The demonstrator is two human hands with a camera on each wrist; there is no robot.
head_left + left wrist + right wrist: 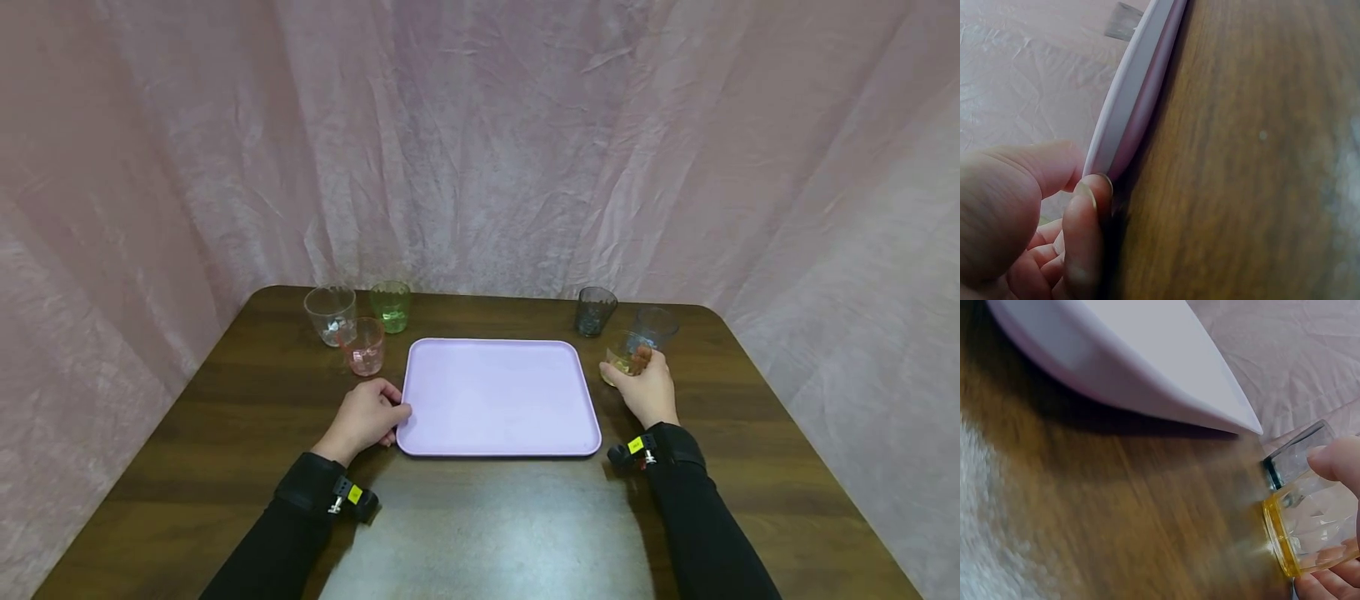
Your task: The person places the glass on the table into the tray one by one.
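Note:
A lavender tray [498, 398] lies in the middle of the table. My left hand [366, 417] pinches its left edge, thumb over the rim and fingers under it, as the left wrist view shows up close. On the right, my right hand [647, 387] grips a yellow-tinted glass [1313, 525] between thumb and fingers. Right behind that glass stands a bluish clear glass [657, 323], with a dark grey glass [596, 312] further back to its left. Close beyond my left hand is a pink glass [365, 348].
At the back left, a clear glass [330, 315] and a green glass [391, 307] stand near the far edge of the brown wooden table [225, 433]. A pinkish curtain [480, 150] hangs behind. A shiny pale area [491, 533] lies in front of the tray.

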